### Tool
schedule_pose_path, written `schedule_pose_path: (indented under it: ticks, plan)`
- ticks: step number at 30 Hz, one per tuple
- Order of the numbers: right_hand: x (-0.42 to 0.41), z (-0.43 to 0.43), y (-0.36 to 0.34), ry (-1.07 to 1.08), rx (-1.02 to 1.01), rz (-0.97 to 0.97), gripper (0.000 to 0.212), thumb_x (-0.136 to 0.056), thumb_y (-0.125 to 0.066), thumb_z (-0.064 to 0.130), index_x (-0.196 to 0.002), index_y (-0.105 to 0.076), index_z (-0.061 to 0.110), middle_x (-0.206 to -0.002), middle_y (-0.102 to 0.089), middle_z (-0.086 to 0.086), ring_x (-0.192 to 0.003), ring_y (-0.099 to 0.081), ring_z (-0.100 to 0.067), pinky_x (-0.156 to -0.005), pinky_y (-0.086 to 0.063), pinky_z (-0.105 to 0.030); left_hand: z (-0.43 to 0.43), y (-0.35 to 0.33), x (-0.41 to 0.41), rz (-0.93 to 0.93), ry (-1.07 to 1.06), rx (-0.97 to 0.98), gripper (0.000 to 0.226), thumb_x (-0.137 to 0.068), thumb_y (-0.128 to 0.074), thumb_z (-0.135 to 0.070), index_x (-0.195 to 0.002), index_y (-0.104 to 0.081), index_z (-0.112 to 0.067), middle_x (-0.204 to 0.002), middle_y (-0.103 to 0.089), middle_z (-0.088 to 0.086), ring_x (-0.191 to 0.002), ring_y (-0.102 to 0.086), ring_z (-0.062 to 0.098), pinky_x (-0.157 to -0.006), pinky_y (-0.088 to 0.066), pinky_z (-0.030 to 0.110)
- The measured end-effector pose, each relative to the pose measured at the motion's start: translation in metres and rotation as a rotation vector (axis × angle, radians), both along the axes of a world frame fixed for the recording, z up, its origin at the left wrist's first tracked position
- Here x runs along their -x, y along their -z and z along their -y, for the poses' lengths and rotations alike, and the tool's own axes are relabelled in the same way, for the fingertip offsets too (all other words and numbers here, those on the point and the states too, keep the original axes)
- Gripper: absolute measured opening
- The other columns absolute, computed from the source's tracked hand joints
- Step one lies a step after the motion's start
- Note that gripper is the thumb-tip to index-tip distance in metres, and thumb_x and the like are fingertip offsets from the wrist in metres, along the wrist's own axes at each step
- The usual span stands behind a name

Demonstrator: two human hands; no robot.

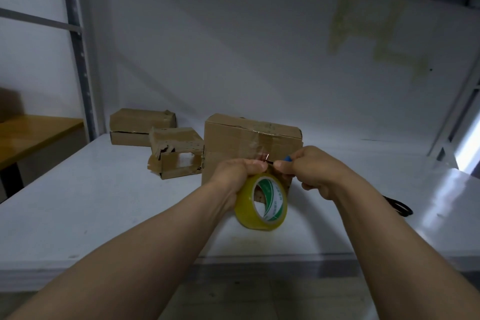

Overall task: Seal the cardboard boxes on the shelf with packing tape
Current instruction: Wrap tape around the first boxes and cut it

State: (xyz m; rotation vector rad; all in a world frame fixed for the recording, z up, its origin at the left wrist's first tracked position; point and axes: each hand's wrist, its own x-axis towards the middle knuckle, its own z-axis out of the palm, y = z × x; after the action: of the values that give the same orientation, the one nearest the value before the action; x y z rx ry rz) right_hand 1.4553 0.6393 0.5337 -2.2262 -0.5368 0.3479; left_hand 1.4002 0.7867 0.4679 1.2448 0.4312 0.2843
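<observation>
Centre-left on shelf (104, 202): flat box (141, 125), torn box (176, 153). Tall box (249, 138) is behind the hands. Left hand (239, 174) grips roll (261, 201) by its rim, mid-frame. Right hand (314, 169) pinches a blue-handled tool (287, 158) at the tape end. Judged: roll light with a stiff core; film thin and clingy, so keep it taut.

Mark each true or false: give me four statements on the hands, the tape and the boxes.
1. The left hand grips the tape roll. True.
2. The right hand is empty. False: it pinches a small blue-handled tool.
3. Three cardboard boxes stand on the shelf. True.
4. The tape roll lies flat on the shelf. False: it is held up, in front of the largest box.
</observation>
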Motion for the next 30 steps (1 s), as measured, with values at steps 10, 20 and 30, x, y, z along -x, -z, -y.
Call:
schedule_pose_path:
  ticks: [10,20,30]
  plan:
    - [-0.005,-0.006,0.007,0.09,-0.142,-0.108,0.012,-0.091,-0.074,0.014,-0.096,-0.065,0.007,-0.077,-0.051,-0.005,-0.069,-0.041,-0.016,-0.063,-0.037,-0.03,-0.005,-0.002,-0.012,-0.051,0.03,0.007,0.023,-0.082,-0.077,-0.004,-0.104,-0.073,0.0,-0.093,-0.075,0.021,-0.08,-0.073,0.034,-0.081,-0.06,0.051]
    - [-0.002,0.001,-0.013,-0.06,0.121,0.0,0.011,-0.098,-0.064,0.023,-0.095,-0.055,0.02,-0.094,-0.056,0.001,-0.076,-0.048,-0.011,-0.064,-0.039,-0.026,-0.011,-0.003,-0.013,-0.119,0.109,0.02,0.034,-0.085,-0.074,-0.006,-0.118,-0.068,0.001,-0.106,-0.073,0.023,-0.082,-0.072,0.034,-0.067,-0.061,0.045]
    - [0.019,-0.001,-0.028,-0.216,0.032,0.266,0.031,-0.086,-0.076,0.039,-0.089,-0.06,0.012,-0.082,-0.058,0.004,-0.073,-0.052,-0.012,-0.063,-0.041,-0.026,-0.018,0.003,-0.007,-0.104,0.166,-0.007,0.015,-0.09,-0.07,-0.01,-0.103,-0.073,-0.003,-0.085,-0.073,0.017,-0.074,-0.071,0.03,-0.069,-0.062,0.044]
